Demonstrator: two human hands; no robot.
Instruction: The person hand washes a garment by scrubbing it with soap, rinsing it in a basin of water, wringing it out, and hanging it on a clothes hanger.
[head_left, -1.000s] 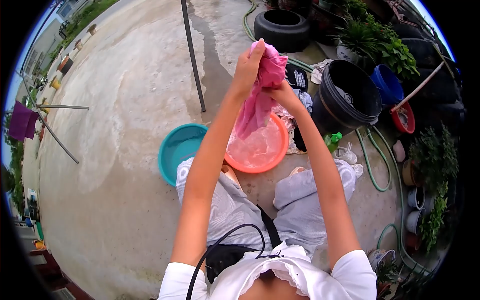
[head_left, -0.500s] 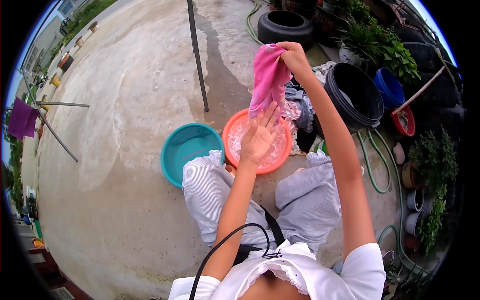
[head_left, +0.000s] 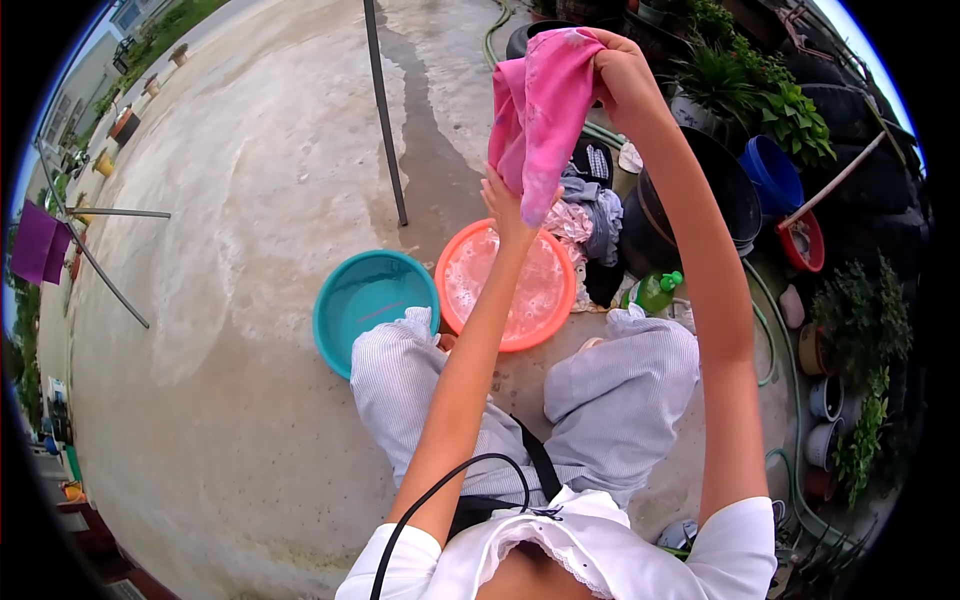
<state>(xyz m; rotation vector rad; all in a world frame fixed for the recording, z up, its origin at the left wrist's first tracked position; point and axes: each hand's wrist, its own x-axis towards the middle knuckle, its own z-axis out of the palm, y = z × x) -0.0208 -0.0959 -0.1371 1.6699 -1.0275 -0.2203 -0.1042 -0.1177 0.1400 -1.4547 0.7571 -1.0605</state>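
A pink cloth with pale patches hangs in the air, bunched at its upper right. My right hand is closed on that upper corner. My left hand is at the lower left edge of the cloth, its visible fingers closing against the fabric; the rest of them are hidden behind it. Below my hands stands an orange basin of sudsy water. A teal basin with clear-looking water stands beside it to the left.
Crumpled clothes lie on the ground right of the orange basin, near a green pump bottle. Further right are a large black bucket, a blue bucket and a red bucket. A thin pole stands ahead on the concrete.
The pink cloth has been raised and spread wider by my right hand. My left hand, open and below the cloth before, has moved up to its lower edge.
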